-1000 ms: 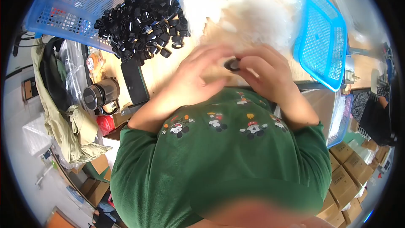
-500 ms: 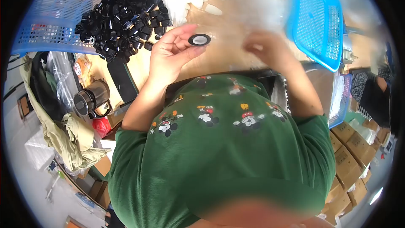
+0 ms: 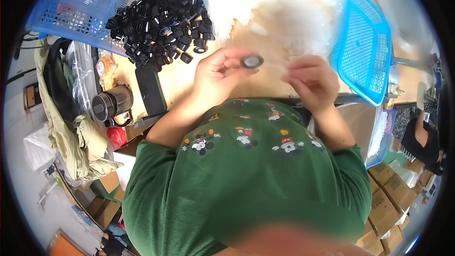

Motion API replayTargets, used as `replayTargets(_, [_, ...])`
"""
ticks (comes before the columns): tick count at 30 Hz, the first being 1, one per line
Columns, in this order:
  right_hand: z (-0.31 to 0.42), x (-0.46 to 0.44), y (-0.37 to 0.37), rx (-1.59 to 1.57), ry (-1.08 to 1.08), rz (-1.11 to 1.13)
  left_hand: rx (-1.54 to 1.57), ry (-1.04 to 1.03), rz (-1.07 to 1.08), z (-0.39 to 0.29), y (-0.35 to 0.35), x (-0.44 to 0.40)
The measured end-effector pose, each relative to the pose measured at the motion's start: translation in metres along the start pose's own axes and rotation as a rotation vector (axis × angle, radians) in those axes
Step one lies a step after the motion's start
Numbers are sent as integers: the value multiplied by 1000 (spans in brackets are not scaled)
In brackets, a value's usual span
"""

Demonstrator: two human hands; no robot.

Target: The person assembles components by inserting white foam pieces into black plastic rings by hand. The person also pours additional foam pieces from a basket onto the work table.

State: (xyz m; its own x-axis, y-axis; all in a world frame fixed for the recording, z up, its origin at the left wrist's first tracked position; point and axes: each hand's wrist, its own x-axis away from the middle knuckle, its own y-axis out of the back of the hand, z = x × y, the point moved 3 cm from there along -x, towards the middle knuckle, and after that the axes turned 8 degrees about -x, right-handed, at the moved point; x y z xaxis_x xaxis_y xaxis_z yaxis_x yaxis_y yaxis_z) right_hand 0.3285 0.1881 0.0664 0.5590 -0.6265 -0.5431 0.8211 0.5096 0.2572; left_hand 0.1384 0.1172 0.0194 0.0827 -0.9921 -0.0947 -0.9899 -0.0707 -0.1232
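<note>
My left hand (image 3: 219,76) pinches a small round black cap (image 3: 251,61) between thumb and fingertips. A pale grey-white disc shows in the cap's middle, and its face is turned up. To the right of it, with a gap between, is my right hand (image 3: 316,81). Its thumb and fingertips are drawn together and blurred; a faint pale thing may be at the tips, too unclear to name. A heap of black caps (image 3: 163,33) lies beyond my left hand. White oval pieces (image 3: 258,29), partly washed out by glare, lie on the wooden table (image 3: 265,87) farther back.
A large blue basket (image 3: 87,21) stands behind the black heap. A smaller light-blue basket (image 3: 385,78) is at the right, beside cloudy clear plastic (image 3: 303,21). A dark phone (image 3: 150,91) and a lidded jug (image 3: 111,103) sit at the left. Cardboard boxes (image 3: 384,208) are stacked at lower right.
The view has shifted, so the table things appear farther right and lower. My right hand has come nearer the cap with its fingers drawn together. My left hand keeps hold of the cap.
</note>
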Motion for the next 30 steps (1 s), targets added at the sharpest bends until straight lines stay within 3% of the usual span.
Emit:
replayTargets(2, [14,-7,2,-18,164,-104,-44,-27,34,1,-5,0])
replayTargets(5, [16,-14,-8,113,331,-54,-59,-51,46,-6,-8,0])
replayTargets(8, [10,-16,-14,184,370,-51,-66,-81,-19,-7,-11,1])
replayTargets(17, [4,-10,-17,292,323,-59,-424,-161,27,-16,-10,-1])
replayTargets(24, [4,-7,-18,328,149,-58,-473,-240,-38,-17,-11,-5])
replayTargets(30, [9,-8,-20,411,151,-23,-436,-204,-15,-15,-13,-5])
